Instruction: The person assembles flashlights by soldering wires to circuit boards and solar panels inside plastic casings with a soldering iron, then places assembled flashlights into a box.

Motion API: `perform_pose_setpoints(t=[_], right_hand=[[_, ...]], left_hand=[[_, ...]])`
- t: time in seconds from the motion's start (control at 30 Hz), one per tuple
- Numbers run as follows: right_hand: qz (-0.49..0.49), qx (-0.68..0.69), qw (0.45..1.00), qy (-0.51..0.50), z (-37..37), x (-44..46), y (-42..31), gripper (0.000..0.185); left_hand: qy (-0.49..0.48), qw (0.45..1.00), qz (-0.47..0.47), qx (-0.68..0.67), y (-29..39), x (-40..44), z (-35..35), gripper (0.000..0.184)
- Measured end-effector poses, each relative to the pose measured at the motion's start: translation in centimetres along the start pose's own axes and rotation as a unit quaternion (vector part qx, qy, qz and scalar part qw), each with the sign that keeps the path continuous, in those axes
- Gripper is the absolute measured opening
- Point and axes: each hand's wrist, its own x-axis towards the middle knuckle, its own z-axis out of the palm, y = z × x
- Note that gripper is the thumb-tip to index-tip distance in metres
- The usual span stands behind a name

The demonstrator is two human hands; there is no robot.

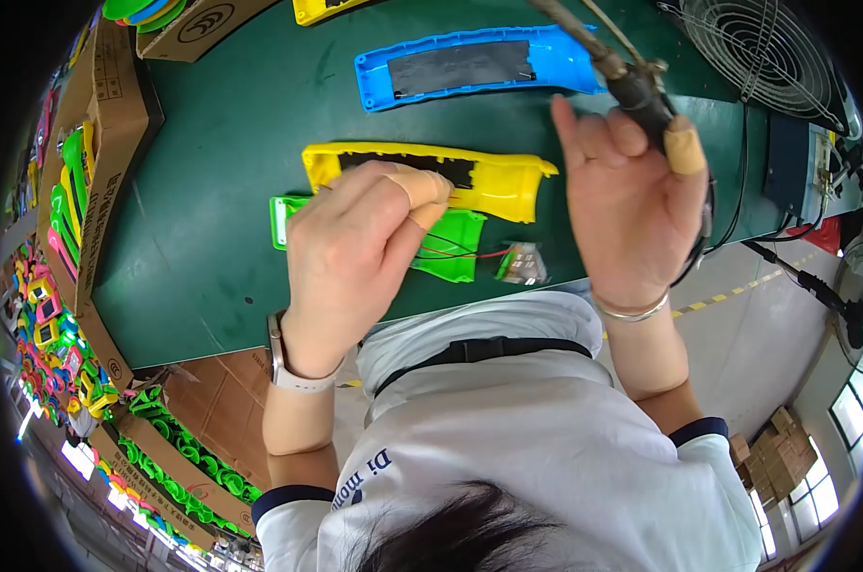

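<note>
My left hand point(355, 224) wears finger cots and pinches its fingertips together over a yellow plastic shell point(508, 186) with a dark inner panel. What is in that pinch is too small to tell. Below, partly covered by the hand, lies a green plastic shell point(460, 229). Black and red wires point(460, 255) run from under the hand to a small clear-wrapped part point(524, 264) at the table edge. My right hand point(632, 200), palm toward me, grips what looks like a soldering iron point(636, 95) with a thin tube alongside. Its tip is out of view.
A blue shell point(460, 67) with a dark panel lies farther back. Cartons point(117, 143) of colourful plastic parts line the left. A wire-guarded fan point(760, 57) and a dark box unit point(792, 167) with cables stand at the right of the green table point(222, 172).
</note>
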Motion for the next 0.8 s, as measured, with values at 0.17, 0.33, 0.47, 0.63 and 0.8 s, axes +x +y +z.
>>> perform_pose_setpoints(t=[0.17, 0.33, 0.47, 0.63, 0.8], right_hand=[[-0.018, -0.031, 0.999, 0.015, 1.2, 0.2, 3.5, 0.028], [-0.008, -0.038, 0.999, -0.02, 0.7, 0.7, 2.0, 0.024], [-0.003, -0.15, 0.988, -0.027, -0.2, -0.8, -2.3, 0.029], [-0.021, -0.367, 0.93, -0.023, -1.0, -2.8, -4.4, 0.032], [0.054, -0.474, 0.879, -0.024, 0.2, -2.8, -3.9, 0.029]], left_hand=[[0.025, 0.994, -0.039, 0.103, 0.2, 0.2, -0.6, 0.012], [0.027, 0.989, -0.023, 0.143, -0.2, 0.5, -0.3, 0.01], [-0.003, 0.986, -0.06, 0.155, 0.5, 1.0, -0.5, 0.008], [-0.019, 0.984, -0.084, 0.154, 0.5, 1.1, -0.6, 0.006], [-0.019, 0.984, -0.088, 0.154, 0.5, 1.1, -0.6, 0.006]])
